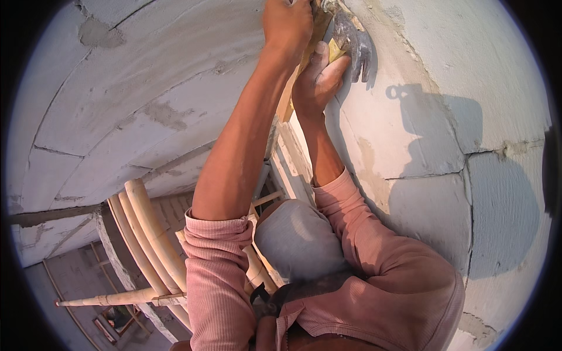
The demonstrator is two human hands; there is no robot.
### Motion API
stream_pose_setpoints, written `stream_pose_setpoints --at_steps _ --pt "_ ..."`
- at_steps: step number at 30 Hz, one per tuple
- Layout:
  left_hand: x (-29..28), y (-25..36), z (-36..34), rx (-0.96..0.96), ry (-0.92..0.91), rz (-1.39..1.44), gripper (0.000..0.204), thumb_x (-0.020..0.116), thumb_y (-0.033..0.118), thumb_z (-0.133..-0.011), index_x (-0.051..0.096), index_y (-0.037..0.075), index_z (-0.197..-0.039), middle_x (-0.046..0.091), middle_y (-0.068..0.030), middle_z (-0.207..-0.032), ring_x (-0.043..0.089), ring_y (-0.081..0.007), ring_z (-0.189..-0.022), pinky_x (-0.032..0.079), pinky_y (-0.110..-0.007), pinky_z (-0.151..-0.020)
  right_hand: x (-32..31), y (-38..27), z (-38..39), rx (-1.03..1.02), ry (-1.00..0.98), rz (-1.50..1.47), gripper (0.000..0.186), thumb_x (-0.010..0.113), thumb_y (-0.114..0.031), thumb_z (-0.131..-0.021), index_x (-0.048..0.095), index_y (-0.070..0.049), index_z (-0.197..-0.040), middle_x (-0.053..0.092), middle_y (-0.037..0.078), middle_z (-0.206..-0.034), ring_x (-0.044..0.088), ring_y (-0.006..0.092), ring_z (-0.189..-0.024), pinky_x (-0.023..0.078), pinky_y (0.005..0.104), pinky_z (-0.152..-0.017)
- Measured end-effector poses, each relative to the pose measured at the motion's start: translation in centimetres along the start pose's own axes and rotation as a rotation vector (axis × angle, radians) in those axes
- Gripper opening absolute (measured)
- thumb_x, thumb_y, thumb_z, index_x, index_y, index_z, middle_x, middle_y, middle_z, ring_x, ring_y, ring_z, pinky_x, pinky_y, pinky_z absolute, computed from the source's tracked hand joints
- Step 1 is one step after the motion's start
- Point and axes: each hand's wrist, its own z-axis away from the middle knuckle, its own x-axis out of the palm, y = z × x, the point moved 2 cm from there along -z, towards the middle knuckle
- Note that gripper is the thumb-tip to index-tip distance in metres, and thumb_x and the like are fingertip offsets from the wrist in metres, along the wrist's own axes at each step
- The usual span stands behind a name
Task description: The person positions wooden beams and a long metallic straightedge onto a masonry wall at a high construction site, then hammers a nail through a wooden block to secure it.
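High on the block wall [410, 134], my right hand [316, 79] grips a claw hammer [354, 44], claws pointing down. My left hand [287, 23] closes on something just left of it, partly out of view; bamboo poles [146, 234] stand below.

One head-worn fisheye view looks along the raised forearms, close to the block wall [445, 70]. Bamboo scaffolding [146, 234] lies far beneath.
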Motion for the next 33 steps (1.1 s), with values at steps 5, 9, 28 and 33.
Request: stream_pose_setpoints --at_steps 5,9,28,33 --pt "0.0 0.4 0.1 0.022 0.0 0.026 0.035 0.053 0.021 -0.099 0.065 -0.008 -0.084 0.061 -0.0085 -0.069 0.055 -0.014 -0.063 0.043 -0.034 -0.053 1.0 -0.8 -0.6 -0.213 0.074 0.025 0.029 0.053 -0.022 -0.102 0.045 0.005 -0.101 0.061 0.019 -0.09 0.058 0.0271 -0.078 0.046 0.0399 -0.073" --pt "-0.3 0.4 -0.1 0.141 0.032 -0.118 0.034 0.054 0.021 -0.098 0.065 -0.01 -0.088 0.062 -0.0098 -0.071 0.055 -0.0144 -0.064 0.042 -0.034 -0.053 0.5 1.3 0.1 -0.1 0.121 0.003 0.03 0.055 -0.023 -0.101 0.046 0.005 -0.1 0.062 0.022 -0.089 0.059 0.0275 -0.079 0.047 0.0391 -0.073" --pt "-8.1 -2.5 2.8 -0.087 -0.237 0.1 0.038 0.049 0.043 -0.102 0.061 0.008 -0.097 0.067 -0.0042 -0.091 0.058 -0.0117 -0.078 0.047 -0.029 -0.072 -6.8 -11.4 -0.2 0.129 -0.036 -0.373 0.027 0.055 -0.029 -0.102 0.051 -0.002 -0.099 0.044 -0.003 -0.064 0.036 0.004 -0.049 0.029 0.0214 -0.043" --pt "-18.4 -3.9 4.4 -0.263 -0.401 -0.563 0.04 0.053 0.047 -0.099 0.063 0.008 -0.101 0.066 -0.0045 -0.097 0.061 -0.0136 -0.084 0.05 -0.03 -0.078 -5.5 -17.5 1.2 0.296 -0.422 -0.251 0.032 0.066 -0.026 -0.095 0.06 0.003 -0.107 0.047 -0.001 -0.057 0.043 0.0065 -0.047 0.034 0.024 -0.041"
